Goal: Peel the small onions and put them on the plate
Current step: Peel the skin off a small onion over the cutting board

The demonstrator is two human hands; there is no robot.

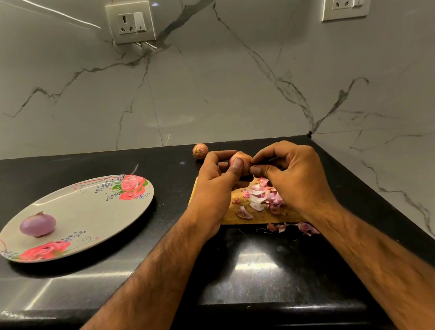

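Here, at the left, a floral plate [84, 210] sits on the black counter [113, 261], with one peeled onion [37, 224] resting on its left part. Further right, an unpeeled onion [200, 150] lies on the counter near the wall, just behind the hands. The left hand [217, 184] has fingers and thumb curled round a small onion [241, 161], held above a wooden board [259, 218] strewn with peelings [261, 200]. The right hand [295, 176] pinches that onion's right side with thumb and fingertips
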